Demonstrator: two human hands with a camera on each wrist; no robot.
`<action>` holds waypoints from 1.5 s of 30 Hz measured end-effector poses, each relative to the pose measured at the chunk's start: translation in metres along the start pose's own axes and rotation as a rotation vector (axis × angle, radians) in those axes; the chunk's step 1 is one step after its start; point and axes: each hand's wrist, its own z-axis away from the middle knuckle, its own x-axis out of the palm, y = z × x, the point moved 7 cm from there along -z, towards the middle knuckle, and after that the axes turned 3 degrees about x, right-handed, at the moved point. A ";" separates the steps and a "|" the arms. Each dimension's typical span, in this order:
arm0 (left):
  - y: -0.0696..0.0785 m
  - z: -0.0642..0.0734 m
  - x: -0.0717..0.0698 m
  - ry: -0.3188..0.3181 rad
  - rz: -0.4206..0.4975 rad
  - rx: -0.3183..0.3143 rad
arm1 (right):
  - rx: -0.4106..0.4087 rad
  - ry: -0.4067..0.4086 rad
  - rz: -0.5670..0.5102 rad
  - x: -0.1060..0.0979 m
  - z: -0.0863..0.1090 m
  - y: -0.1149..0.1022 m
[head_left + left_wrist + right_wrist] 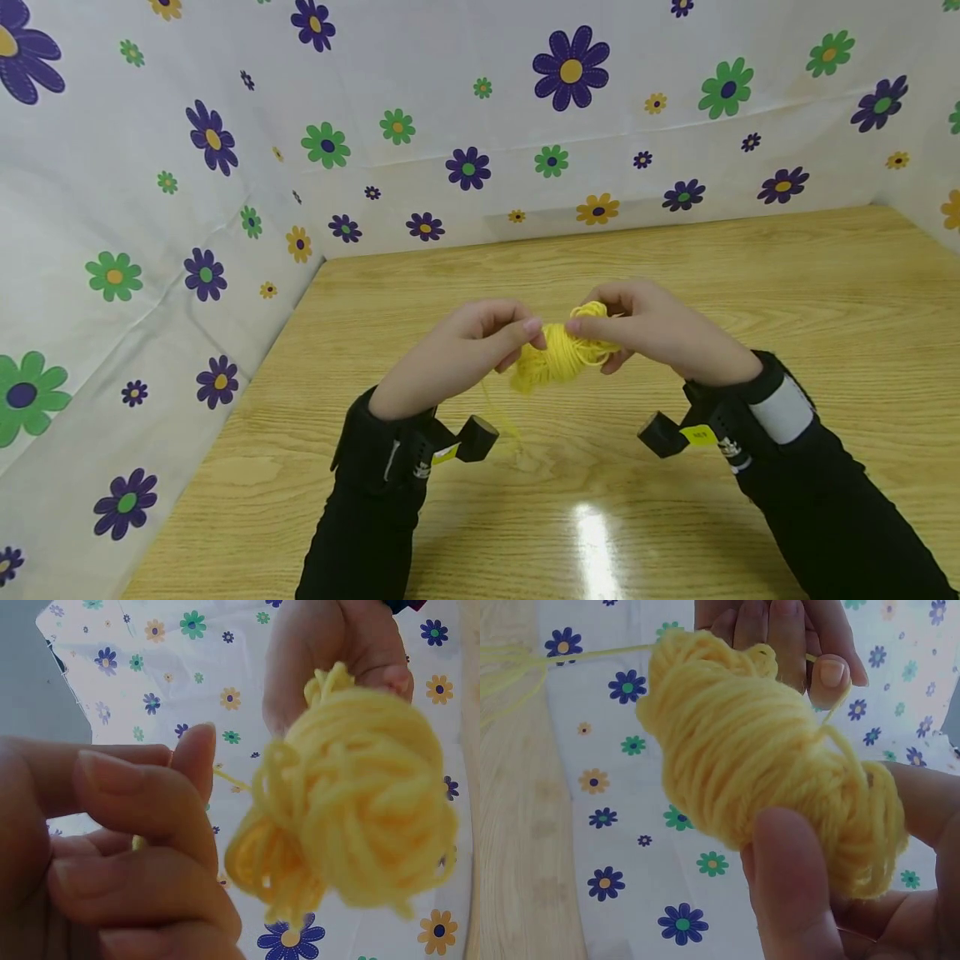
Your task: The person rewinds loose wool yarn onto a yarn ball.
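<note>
A small bundle of yellow yarn [562, 356] is held up over the wooden table, strands wound around its middle and loops sticking out at the ends. My right hand [663, 327] grips one end of it, thumb on the near side. Beside the other end, my left hand [480, 340] pinches a single yarn strand [232, 778] between thumb and forefinger, and that strand runs to the bundle. In the right wrist view another strand [600, 652] leads away from the bundle to blurred loose loops [510, 671]. A thin length hangs below the left hand in the head view.
The wooden table [337, 533] spreads beneath both hands, with a bright light reflection near its front. Behind and to the left stands a white flowered cloth [420, 92]. Each wrist wears a black band with a small camera [477, 438] jutting inward.
</note>
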 end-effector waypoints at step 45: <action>-0.007 -0.013 0.014 -0.120 -0.040 0.018 | -0.174 0.203 -0.602 -0.023 0.007 -0.005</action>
